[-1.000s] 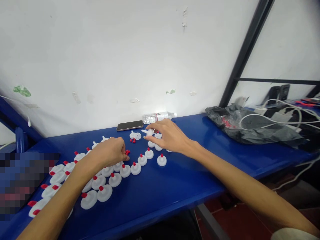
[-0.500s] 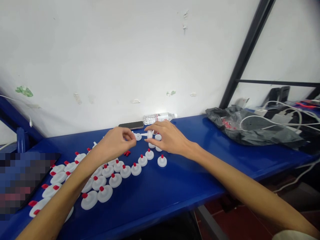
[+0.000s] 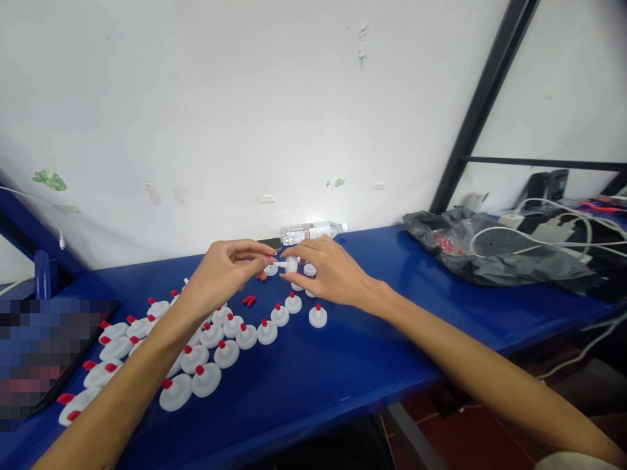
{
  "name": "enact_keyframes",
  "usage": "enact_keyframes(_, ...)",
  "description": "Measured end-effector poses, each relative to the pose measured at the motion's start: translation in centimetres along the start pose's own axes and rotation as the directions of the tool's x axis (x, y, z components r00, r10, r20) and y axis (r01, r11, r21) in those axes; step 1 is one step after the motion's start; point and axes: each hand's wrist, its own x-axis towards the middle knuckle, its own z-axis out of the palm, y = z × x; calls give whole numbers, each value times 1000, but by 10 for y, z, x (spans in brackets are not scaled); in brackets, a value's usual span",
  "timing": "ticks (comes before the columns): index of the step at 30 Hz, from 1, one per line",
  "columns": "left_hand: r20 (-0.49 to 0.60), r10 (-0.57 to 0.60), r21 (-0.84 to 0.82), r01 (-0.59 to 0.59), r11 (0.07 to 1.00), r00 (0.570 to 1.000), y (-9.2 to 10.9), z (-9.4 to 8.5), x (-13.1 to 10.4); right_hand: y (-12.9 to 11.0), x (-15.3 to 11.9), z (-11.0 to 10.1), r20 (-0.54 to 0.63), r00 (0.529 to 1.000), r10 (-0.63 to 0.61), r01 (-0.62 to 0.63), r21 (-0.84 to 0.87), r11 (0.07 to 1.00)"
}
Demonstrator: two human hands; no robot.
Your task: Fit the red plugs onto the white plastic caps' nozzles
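My right hand (image 3: 330,271) pinches a white plastic nozzle cap (image 3: 292,264) between thumb and fingers, its thin spout pointing left. At the spout's end, the thumb and forefinger of my left hand (image 3: 228,274) close on a small red tip cap (image 3: 268,257), mostly covered by the fingers. Loose red tip caps (image 3: 249,300) lie on the blue table (image 3: 353,359) below my hands. Many finished-looking white nozzle caps with red tips, such as one nozzle cap (image 3: 267,331), stand to the left and in front. Others are partly hidden behind my right hand.
Along the wall lie a clear plastic bottle (image 3: 313,232) and a dark phone (image 3: 270,244). A grey plastic bag (image 3: 470,251) with red pieces sits at the right, beside white cables and chargers (image 3: 553,228). A dark pixelated object (image 3: 49,359) rests at the left edge.
My left hand has moved right and slightly up, bringing its pinched fingers to the spout's end. My right hand has stayed nearly still with the nozzle cap.
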Motion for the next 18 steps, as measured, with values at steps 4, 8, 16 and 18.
enact_keyframes(4, 39, -20, -44, 21, 999, 999, -3, 0, 1, 1, 0, 0, 5, 1000, 6, -6, -16, 1000)
enact_keyframes(8, 54, -14, -62, 18, 998, 998, -4, -1, 1, 1, 1, 0, -8, 1000, -5, 5, -17, 1000)
enact_keyframes(16, 9, 29, -26, -29, 999, 1000, -2, 2, -1, 1, 1, 0, -88, 996, -20, 17, -30, 999)
enact_keyframes(18, 9, 44, -11, -44, 999, 999, -2, 2, -1, 1, 1, 0, -84, 996, -21, 18, -34, 999)
